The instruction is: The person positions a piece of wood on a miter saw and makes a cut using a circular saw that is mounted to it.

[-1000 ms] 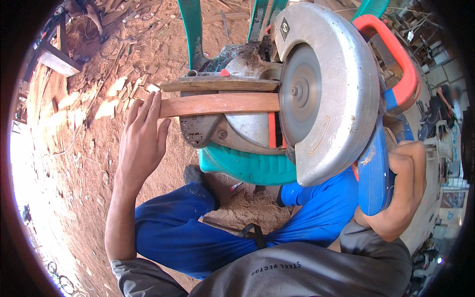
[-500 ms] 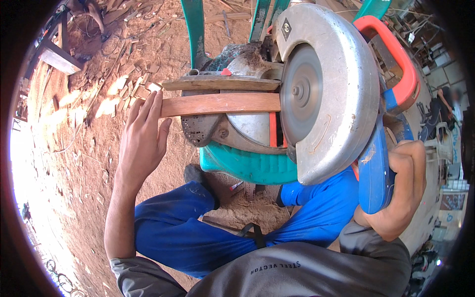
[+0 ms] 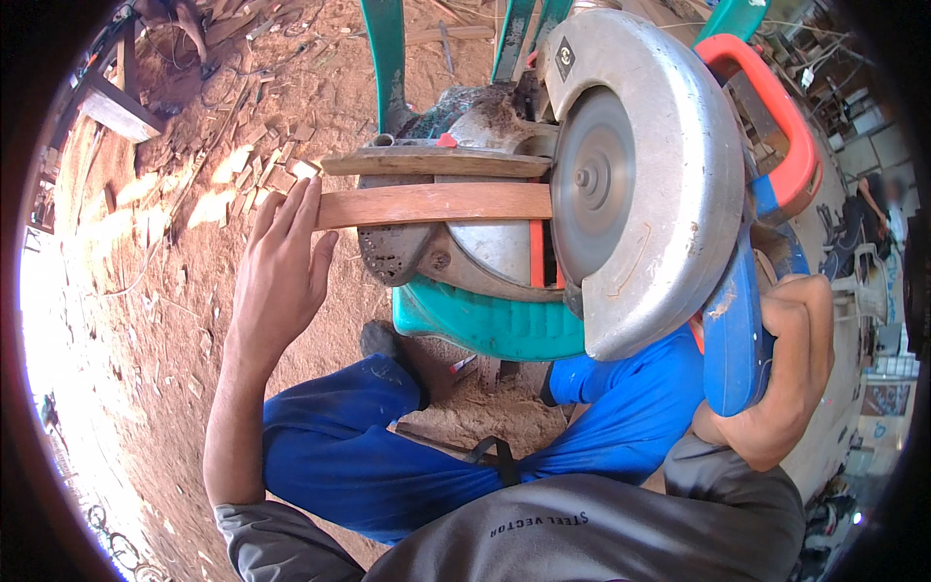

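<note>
- In the head view, steadying the left end of a curved wooden slat (image 3: 436,205) with the left hand (image 3: 276,276), straight-fingered with thumb spread, apparently for distance from the blurred saw blade (image 3: 609,209); cannot tell whether pinching underneath.
- Gripping the blue handle (image 3: 732,354) of the miter saw (image 3: 679,223) with the right hand (image 3: 795,373), curled around, likely for control.
- Supporting the slat across the metal saw base (image 3: 390,254), just near of a weathered wood strip (image 3: 436,166), perhaps as backing.
</note>
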A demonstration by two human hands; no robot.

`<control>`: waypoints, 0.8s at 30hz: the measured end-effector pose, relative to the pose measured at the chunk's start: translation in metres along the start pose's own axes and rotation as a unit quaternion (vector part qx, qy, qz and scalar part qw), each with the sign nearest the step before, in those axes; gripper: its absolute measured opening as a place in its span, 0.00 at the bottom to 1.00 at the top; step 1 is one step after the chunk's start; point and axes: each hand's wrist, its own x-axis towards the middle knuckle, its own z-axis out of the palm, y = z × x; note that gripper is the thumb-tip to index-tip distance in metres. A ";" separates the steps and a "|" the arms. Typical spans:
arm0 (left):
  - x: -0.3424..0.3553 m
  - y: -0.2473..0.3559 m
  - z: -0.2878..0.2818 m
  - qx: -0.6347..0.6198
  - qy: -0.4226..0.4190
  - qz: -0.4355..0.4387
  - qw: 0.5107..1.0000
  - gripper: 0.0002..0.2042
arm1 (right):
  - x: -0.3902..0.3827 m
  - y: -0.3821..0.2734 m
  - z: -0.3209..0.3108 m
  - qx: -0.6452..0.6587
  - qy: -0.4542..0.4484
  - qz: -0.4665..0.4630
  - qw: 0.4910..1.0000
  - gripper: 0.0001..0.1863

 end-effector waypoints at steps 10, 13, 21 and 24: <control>0.000 0.002 -0.004 0.000 0.012 0.013 1.000 0.27 | 0.001 0.001 -0.001 0.000 -0.009 -0.002 1.000 0.16; -0.001 0.003 -0.005 -0.010 0.002 0.000 1.000 0.26 | 0.001 0.001 -0.001 -0.005 -0.008 -0.003 1.000 0.16; -0.002 0.001 -0.005 0.003 0.015 0.031 0.999 0.27 | 0.001 0.000 -0.002 -0.003 -0.010 0.003 1.000 0.16; -0.002 0.002 -0.007 0.001 0.010 0.030 0.999 0.27 | 0.000 0.001 -0.001 -0.004 -0.008 0.003 1.000 0.16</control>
